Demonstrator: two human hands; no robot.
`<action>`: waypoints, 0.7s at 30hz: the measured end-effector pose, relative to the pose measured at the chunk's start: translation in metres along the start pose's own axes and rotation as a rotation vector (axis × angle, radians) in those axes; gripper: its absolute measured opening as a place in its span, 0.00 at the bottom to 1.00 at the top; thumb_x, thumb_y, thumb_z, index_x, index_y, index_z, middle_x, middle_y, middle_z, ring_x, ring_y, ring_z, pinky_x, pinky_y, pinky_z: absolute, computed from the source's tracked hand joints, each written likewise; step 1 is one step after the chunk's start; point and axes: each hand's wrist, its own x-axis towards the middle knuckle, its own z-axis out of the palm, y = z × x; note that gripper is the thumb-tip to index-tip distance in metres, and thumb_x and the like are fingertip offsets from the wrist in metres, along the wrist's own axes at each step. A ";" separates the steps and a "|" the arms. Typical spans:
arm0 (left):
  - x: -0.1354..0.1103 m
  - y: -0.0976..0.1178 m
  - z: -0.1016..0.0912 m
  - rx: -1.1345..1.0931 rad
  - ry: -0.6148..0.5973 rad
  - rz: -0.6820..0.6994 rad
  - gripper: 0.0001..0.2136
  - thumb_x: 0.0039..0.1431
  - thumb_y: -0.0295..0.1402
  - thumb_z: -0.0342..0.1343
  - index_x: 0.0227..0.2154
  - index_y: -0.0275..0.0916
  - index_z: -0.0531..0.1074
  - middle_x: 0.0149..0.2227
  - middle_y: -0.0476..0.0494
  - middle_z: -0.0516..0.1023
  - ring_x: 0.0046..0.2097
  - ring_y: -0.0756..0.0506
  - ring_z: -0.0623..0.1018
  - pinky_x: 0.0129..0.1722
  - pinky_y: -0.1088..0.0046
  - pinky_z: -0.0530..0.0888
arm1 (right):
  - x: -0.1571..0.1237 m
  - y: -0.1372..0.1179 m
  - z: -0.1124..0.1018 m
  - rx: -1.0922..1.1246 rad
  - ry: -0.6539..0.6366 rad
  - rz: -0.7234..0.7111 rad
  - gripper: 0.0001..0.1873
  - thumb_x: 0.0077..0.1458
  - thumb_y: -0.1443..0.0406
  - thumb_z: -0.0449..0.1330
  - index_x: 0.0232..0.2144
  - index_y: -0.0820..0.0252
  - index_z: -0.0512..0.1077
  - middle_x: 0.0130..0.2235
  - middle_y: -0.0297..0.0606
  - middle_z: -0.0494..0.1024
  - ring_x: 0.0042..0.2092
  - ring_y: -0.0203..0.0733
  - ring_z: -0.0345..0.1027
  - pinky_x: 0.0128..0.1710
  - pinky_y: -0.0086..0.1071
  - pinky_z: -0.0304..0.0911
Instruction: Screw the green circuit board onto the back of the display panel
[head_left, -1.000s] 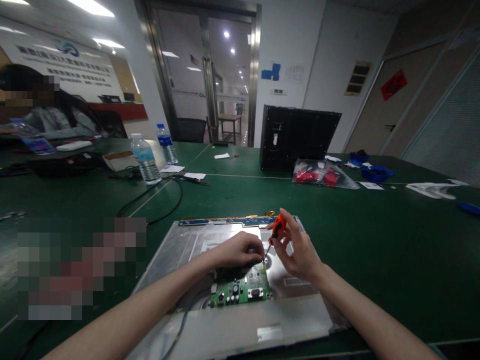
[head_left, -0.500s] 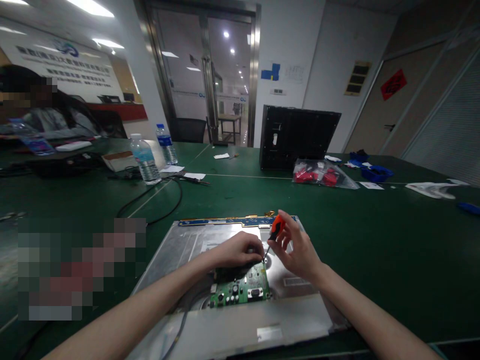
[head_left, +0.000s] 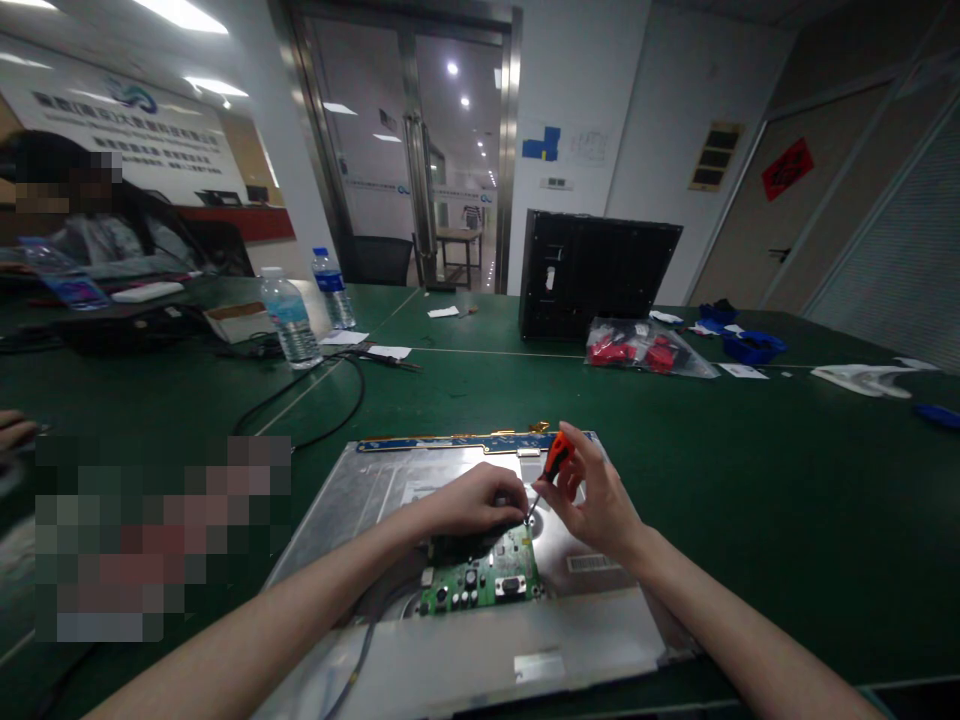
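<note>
My right hand (head_left: 592,495) is closed around the orange and black handle of a screwdriver (head_left: 556,456). The shaft slants down and left, its tip at the upper right corner of a green circuit board (head_left: 480,572). Right beside that tip, the fingers of my left hand (head_left: 487,497) are pinched together; what they hold, if anything, is hidden. The board lies on the metal back of a display panel (head_left: 600,590), which has a blue strip board (head_left: 435,443) along its far edge. A dark cable (head_left: 367,655) runs over the panel's near left part.
Water bottles (head_left: 291,320) stand back left, near a looped black cable (head_left: 360,385). A black monitor casing (head_left: 596,275) stands at the back, with a bag of red parts (head_left: 645,350) before it. At the left edge is a co-worker's hand (head_left: 15,430); another person sits behind.
The screwdriver handle and my right fingers have shifted very slightly to the right. My left hand stays in place. A co-worker's hand has come into view at the left edge.
</note>
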 end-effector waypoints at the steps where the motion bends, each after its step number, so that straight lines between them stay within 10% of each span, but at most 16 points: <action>1: 0.000 0.000 0.000 0.000 0.000 -0.001 0.03 0.57 0.28 0.59 0.31 0.36 0.77 0.28 0.49 0.76 0.32 0.48 0.74 0.34 0.77 0.68 | 0.000 0.001 0.000 -0.001 0.004 0.001 0.36 0.62 0.65 0.56 0.66 0.52 0.42 0.27 0.28 0.69 0.21 0.33 0.64 0.19 0.23 0.62; 21: 0.001 0.000 0.001 -0.005 -0.002 -0.015 0.02 0.57 0.25 0.59 0.31 0.36 0.77 0.29 0.49 0.77 0.33 0.48 0.75 0.36 0.77 0.69 | 0.004 -0.007 -0.004 0.010 -0.004 -0.009 0.36 0.62 0.70 0.51 0.67 0.53 0.41 0.34 0.36 0.76 0.27 0.35 0.71 0.21 0.25 0.67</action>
